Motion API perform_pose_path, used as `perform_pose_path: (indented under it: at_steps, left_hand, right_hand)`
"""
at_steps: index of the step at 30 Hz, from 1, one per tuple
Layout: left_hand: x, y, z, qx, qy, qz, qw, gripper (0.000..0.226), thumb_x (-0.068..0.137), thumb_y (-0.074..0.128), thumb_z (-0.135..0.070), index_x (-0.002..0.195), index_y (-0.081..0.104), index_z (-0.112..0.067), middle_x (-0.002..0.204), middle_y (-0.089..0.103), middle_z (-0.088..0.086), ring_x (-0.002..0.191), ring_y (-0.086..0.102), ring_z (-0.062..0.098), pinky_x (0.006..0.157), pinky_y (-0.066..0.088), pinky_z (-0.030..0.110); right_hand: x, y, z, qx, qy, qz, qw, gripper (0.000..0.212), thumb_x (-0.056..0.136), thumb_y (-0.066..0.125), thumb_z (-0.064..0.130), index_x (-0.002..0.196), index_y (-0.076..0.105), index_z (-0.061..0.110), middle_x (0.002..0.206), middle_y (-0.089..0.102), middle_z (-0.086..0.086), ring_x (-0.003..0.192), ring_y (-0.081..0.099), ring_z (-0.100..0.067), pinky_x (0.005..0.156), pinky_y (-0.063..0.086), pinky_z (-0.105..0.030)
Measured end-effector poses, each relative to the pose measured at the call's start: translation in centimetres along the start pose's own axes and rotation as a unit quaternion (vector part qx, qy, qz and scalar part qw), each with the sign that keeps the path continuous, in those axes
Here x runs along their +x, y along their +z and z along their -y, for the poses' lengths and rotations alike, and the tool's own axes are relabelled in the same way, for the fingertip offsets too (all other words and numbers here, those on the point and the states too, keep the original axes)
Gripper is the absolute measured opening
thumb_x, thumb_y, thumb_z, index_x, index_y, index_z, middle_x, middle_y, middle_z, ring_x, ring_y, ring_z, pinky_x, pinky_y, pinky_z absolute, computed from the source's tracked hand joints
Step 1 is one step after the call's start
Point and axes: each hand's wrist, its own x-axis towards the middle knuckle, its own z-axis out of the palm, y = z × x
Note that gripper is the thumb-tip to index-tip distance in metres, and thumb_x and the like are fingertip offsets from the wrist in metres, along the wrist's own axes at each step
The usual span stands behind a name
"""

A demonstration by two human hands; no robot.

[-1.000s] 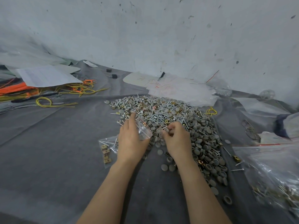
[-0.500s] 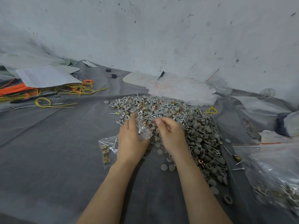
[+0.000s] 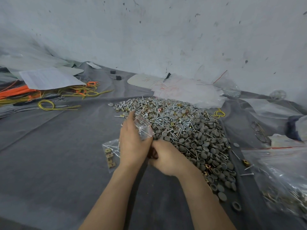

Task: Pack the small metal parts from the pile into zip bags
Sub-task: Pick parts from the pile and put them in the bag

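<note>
A: Where is the zip bag [image 3: 144, 129] sitting?
B: At the near edge of the pile [image 3: 191, 130]; the left hand [image 3: 132, 145] is gripping it.
A: And the right hand [image 3: 167, 159]?
B: Curling just beside it; what it is pinching, I cannot tell. Feeding in few parts at once is looking wisest.

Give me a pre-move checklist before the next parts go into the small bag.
1. Small clear bag gripped by the left hand: ok.
2. Bag mouth open toward the right hand: cannot tell, the plastic is crumpled.
3. Right hand holding parts: cannot tell, its curled fingers hide the palm.
4. Pile within reach: ok, the right hand sits at its near edge.
5. Bag of brass clips out of the way: ok, it lies on the cloth to the left of the left hand.
</note>
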Motion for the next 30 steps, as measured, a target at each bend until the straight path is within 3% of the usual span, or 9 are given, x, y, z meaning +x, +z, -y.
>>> perform_pose_path:
  at_steps: [6, 11, 13, 16, 18, 22, 24, 26, 30]
  left_hand:
    - [-0.2, 0.3, 0.4, 0.02, 0.004, 0.031, 0.999, 0.086, 0.078, 0.073, -0.019, 0.148, 0.024, -0.012, 0.146, 0.04, 0.006, 0.134, 0.033, 0.02, 0.105, 0.024, 0.024]
    - [-0.5, 0.4, 0.3, 0.061, 0.026, 0.068, 0.995, 0.084, 0.078, 0.073, -0.015, 0.148, 0.026, -0.01, 0.142, 0.042, 0.009, 0.129, 0.038, 0.027, 0.108, 0.03, 0.036]
    - [-0.6, 0.4, 0.3, 0.07, 0.036, 0.085, 0.993, 0.086, 0.078, 0.073, -0.014, 0.148, 0.025, -0.01, 0.143, 0.041, 0.01, 0.129, 0.039, 0.027, 0.109, 0.031, 0.038]
    - [-0.6, 0.4, 0.3, 0.073, 0.045, 0.1, 0.991, 0.086, 0.078, 0.073, -0.013, 0.149, 0.024, -0.011, 0.144, 0.04, 0.009, 0.13, 0.039, 0.026, 0.108, 0.033, 0.04]
    - [-0.6, 0.5, 0.4, 0.061, 0.038, 0.087, 0.994, 0.082, 0.08, 0.072, -0.016, 0.148, 0.026, -0.011, 0.143, 0.041, 0.009, 0.13, 0.039, 0.026, 0.108, 0.032, 0.038]
    - [-0.3, 0.6, 0.6, 0.035, 0.018, 0.043, 0.998, 0.081, 0.079, 0.073, -0.018, 0.147, 0.028, -0.01, 0.141, 0.044, 0.008, 0.13, 0.037, 0.022, 0.105, 0.025, 0.024]
    - [-0.2, 0.6, 0.7, 0.024, 0.011, 0.028, 0.999, 0.083, 0.078, 0.074, -0.017, 0.147, 0.027, -0.009, 0.141, 0.044, 0.008, 0.131, 0.035, 0.021, 0.101, 0.021, 0.018]
    - [-0.2, 0.6, 0.7, 0.016, 0.009, 0.024, 1.0, 0.085, 0.077, 0.073, -0.016, 0.148, 0.026, -0.009, 0.141, 0.044, 0.008, 0.131, 0.035, 0.02, 0.1, 0.02, 0.016]
    - [-0.2, 0.7, 0.7, 0.01, 0.007, 0.027, 1.0, 0.085, 0.078, 0.072, -0.017, 0.148, 0.025, -0.011, 0.146, 0.039, 0.005, 0.133, 0.032, 0.018, 0.102, 0.02, 0.018]
  right_hand:
    - [0.3, 0.0, -0.8, 0.069, 0.027, -0.101, 0.992, 0.016, 0.083, 0.061, 0.004, 0.088, 0.053, 0.016, 0.076, 0.053, 0.009, 0.071, 0.052, -0.012, 0.064, 0.036, -0.02]
    - [1.0, -0.9, -1.2, 0.247, 0.104, -0.292, 0.918, 0.011, 0.087, 0.066, 0.014, 0.085, 0.056, 0.019, 0.083, 0.061, 0.007, 0.077, 0.06, -0.004, 0.068, 0.047, -0.01]
    - [1.0, -0.9, -1.0, 0.319, 0.099, -0.288, 0.897, 0.012, 0.085, 0.069, 0.014, 0.084, 0.059, 0.019, 0.084, 0.066, 0.002, 0.078, 0.065, -0.008, 0.073, 0.052, -0.018]
    - [1.0, -0.7, -0.4, 0.346, 0.048, -0.234, 0.907, 0.007, 0.086, 0.067, 0.013, 0.084, 0.065, 0.018, 0.08, 0.069, 0.006, 0.072, 0.063, 0.003, 0.068, 0.049, -0.01]
    - [1.1, -0.7, -0.5, 0.345, 0.026, -0.225, 0.911, 0.01, 0.092, 0.061, 0.014, 0.093, 0.07, 0.016, 0.088, 0.071, 0.005, 0.082, 0.066, 0.0, 0.075, 0.051, -0.014]
    - [0.7, -0.7, -1.3, 0.189, 0.062, -0.266, 0.943, 0.015, 0.091, 0.061, 0.019, 0.1, 0.072, 0.014, 0.086, 0.069, 0.006, 0.078, 0.063, -0.006, 0.073, 0.049, -0.02]
    - [0.6, -0.2, -1.5, 0.05, 0.062, -0.208, 0.975, 0.012, 0.087, 0.065, 0.021, 0.093, 0.072, 0.015, 0.087, 0.069, 0.0, 0.077, 0.06, -0.012, 0.072, 0.048, -0.026]
    - [0.5, 0.5, -1.2, -0.085, 0.059, -0.143, 0.984, 0.018, 0.084, 0.065, 0.028, 0.095, 0.068, 0.015, 0.097, 0.064, -0.005, 0.091, 0.058, -0.023, 0.082, 0.047, -0.034]
    - [0.4, 1.1, -0.6, -0.126, 0.05, -0.115, 0.984, 0.022, 0.088, 0.059, 0.025, 0.107, 0.057, 0.014, 0.11, 0.058, -0.006, 0.107, 0.051, -0.029, 0.09, 0.041, -0.039]
